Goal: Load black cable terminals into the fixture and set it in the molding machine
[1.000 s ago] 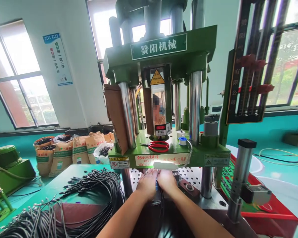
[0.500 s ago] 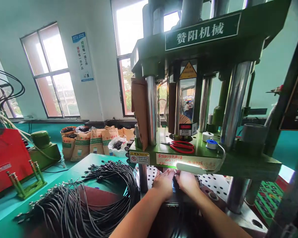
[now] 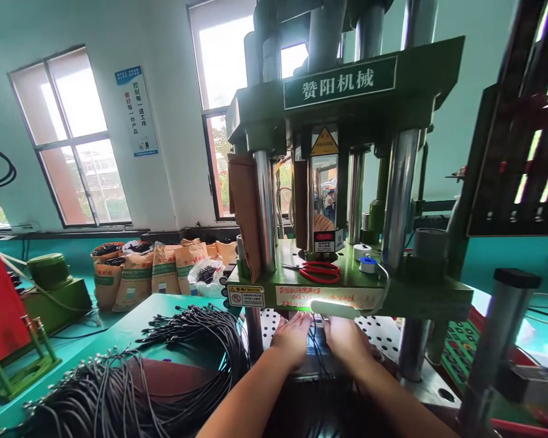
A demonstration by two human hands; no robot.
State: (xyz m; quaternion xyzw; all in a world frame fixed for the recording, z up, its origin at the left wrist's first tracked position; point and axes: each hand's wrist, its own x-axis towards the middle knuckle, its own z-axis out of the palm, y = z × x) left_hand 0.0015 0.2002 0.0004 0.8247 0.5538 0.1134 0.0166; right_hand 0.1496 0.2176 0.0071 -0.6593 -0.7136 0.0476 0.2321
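Note:
Both hands reach under the lamp on the green press (image 3: 256, 298). My left hand (image 3: 293, 334) is left of a metal mould block (image 3: 317, 353), its fingers bent together around the upper ends of thin black cables (image 3: 318, 350). These cables run down over the block between my hands. My right hand (image 3: 344, 337) lies at the block's right side, apart from the cables; its fingertips are hidden below the white lamp (image 3: 335, 309). A big bundle of black cables (image 3: 210, 340) with metal ends lies to the left on the green table (image 3: 146, 310).
Red-handled scissors (image 3: 319, 272) and a blue-rimmed tape roll (image 3: 368, 264) lie on the press ledge. Steel columns (image 3: 399, 201) flank the work opening. Filled paper sacks (image 3: 134, 280) stand by the wall. A green crate (image 3: 459, 350) is at right.
The view has swung right, so the press appears further left. My hands have moved slightly apart, and the block with the cables between them shows more clearly.

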